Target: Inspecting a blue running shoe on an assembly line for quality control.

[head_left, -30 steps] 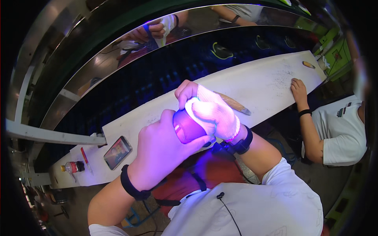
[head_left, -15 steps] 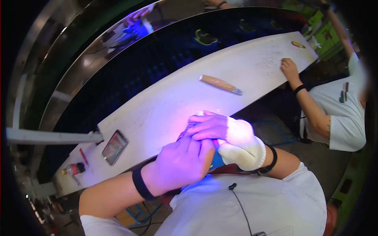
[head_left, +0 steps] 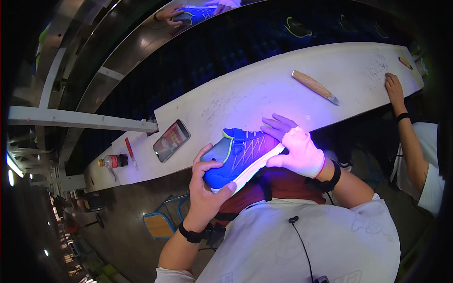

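A blue sneaker [head_left: 241,158] with a strap, crossed lacing lines, a white sole and a green-edged collar is held on its side in front of me, above my lap and the bench's near edge. My left hand [head_left: 207,181] is bare and closed around the heel, thumb on the sole and fingers at the collar. At the toe is my right hand [head_left: 297,148], in a white glove that leaves the fingers bare. Its fingers lie over the toe and its thumb is by the sole edge. Purple light falls on the shoe and this hand.
On the white bench [head_left: 212,111] lie a knife with a wooden handle [head_left: 315,87], a phone [head_left: 171,140], a red pen-like tool [head_left: 130,150] and a drink bottle [head_left: 112,161]. Another person's hand [head_left: 394,89] rests at the right end. Behind runs a dark conveyor carrying shoes [head_left: 298,27].
My hands were bunched together, hiding most of a blue thing. They have moved apart to the two ends of the sneaker, which now shows in full. The view has shifted.
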